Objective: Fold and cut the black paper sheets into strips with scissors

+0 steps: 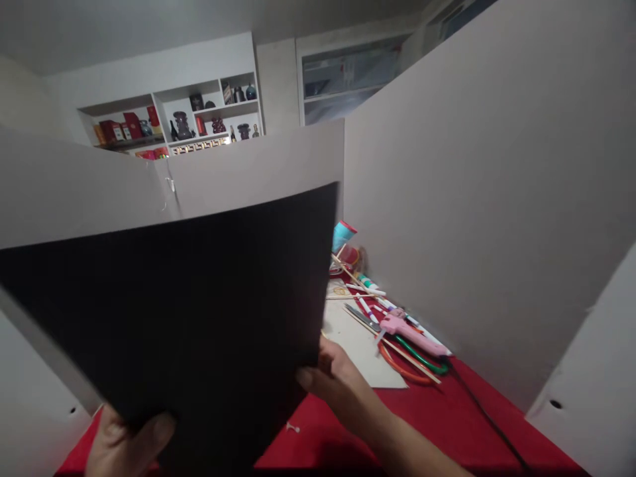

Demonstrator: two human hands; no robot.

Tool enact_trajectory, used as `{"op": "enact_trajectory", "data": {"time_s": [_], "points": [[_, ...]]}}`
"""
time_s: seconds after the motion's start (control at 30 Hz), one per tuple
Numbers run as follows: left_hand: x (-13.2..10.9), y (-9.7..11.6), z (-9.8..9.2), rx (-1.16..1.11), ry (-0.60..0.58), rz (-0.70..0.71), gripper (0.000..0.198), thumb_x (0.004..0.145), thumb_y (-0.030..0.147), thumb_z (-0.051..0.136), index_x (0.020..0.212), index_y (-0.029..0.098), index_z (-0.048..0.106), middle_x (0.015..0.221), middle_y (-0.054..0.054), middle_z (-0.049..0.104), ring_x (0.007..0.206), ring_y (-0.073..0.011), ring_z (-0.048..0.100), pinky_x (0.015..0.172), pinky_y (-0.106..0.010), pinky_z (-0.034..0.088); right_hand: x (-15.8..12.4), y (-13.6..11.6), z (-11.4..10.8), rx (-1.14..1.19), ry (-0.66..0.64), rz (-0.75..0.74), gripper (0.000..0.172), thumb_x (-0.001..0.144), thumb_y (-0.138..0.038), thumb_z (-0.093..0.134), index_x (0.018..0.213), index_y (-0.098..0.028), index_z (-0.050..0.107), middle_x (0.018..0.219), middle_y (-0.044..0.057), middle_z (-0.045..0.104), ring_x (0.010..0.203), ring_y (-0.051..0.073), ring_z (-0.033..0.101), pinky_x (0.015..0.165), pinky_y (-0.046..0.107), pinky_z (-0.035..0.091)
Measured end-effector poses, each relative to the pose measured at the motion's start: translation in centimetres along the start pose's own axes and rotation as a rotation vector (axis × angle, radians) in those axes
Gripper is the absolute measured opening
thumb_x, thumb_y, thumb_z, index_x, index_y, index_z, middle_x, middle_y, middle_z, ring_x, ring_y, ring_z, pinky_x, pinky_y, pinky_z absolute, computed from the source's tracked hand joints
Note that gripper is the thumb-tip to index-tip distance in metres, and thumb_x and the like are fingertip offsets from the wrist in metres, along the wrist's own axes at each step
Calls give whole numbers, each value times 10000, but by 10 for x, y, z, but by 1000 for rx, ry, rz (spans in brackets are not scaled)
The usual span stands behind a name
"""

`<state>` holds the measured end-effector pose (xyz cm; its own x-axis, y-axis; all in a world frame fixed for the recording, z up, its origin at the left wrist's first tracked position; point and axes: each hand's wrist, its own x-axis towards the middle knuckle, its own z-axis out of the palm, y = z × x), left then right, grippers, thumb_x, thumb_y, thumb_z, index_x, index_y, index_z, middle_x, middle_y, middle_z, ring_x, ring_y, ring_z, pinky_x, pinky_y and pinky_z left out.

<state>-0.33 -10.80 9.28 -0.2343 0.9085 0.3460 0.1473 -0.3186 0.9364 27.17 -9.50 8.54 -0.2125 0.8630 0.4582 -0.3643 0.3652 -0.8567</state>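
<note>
Item: one black sheet (199,318) — slightly bowed, raised in front of me above the red cloth (447,411). Grip: my left hand (129,437) pinches its lower left edge; my right hand (342,381) pinches its right edge. Status: lifted; near face bare, nothing joined on. Beyond, rightward: pale board (387,371), pink glue gun (415,336) — both unheld.

Shelves (209,63) holding vases, bottles and red boxes at the upper left suggest a home or a shop; which cannot be told. Tall grey panels (487,199) form a craft booth, its red surface (462,404) bearing a pink glue gun (415,333) right of centre.
</note>
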Motion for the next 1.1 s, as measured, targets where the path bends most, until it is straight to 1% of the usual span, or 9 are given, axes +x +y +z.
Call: {"op": "enact_trajectory", "data": {"time_s": [0.1,0.17,0.27,0.33,0.43,0.57,0.77,0.9,1.1], "points": [[10,25,46,-141,-148,39,545,587,516,770,1071,275,705,955,-45,738,971,-373,653,800,-505,579,-3,-17,-29,15,25,33,219,759,-407,720,813,-196,745,769,29,730,697,191,670,644,315,542],[24,32,66,-96,-323,139,510,647,498,747,1059,198,716,992,-89,727,974,-348,654,821,-453,564,1,-34,-53,5,279,-97,193,670,-354,798,780,-206,744,704,-1,725,623,165,655,602,297,550],[44,20,84,144,-386,281,366,806,437,623,1073,200,702,1089,-94,700,1062,-277,622,946,-400,478,15,-64,-87,105,759,-434,242,585,-345,836,764,-222,729,792,-4,744,741,193,683,745,375,572],[50,0,91,364,-394,359,295,844,408,573,987,194,717,1058,-97,707,1031,-251,631,948,-384,460,24,-81,-103,151,902,-631,196,617,-316,814,771,-238,722,832,-10,744,839,191,682,891,404,529],[53,-41,96,601,-348,485,258,850,390,556,840,189,717,895,-93,725,859,-234,667,816,-363,506,32,-85,-121,169,969,-765,186,682,-299,773,836,-209,722,849,-5,736,923,169,669,993,375,460],[56,-75,98,752,-286,602,239,888,347,517,849,197,699,875,-82,726,833,-223,672,867,-404,492,37,-59,-137,158,1039,-754,223,691,-288,766,877,-176,717,799,-9,723,931,170,660,988,377,453],[57,-55,126,712,-261,1041,294,837,169,581,1128,210,595,945,-75,707,885,-216,652,931,-436,454,41,-35,-145,84,1120,-813,201,677,-280,770,847,-181,732,831,-7,733,896,194,670,996,447,441],[56,-45,155,683,-335,1118,466,827,120,573,1276,219,497,905,-71,691,845,-208,635,898,-430,469,34,-41,-145,44,1109,-827,147,690,-271,764,833,-249,738,890,-20,733,936,207,659,1007,447,436],[59,-40,173,646,-327,1245,406,837,92,569,1222,217,532,851,-72,688,772,-195,609,723,-361,492,28,-37,-154,57,1212,-738,181,630,-287,806,763,-190,731,758,-15,711,811,184,666,931,382,470]]}}
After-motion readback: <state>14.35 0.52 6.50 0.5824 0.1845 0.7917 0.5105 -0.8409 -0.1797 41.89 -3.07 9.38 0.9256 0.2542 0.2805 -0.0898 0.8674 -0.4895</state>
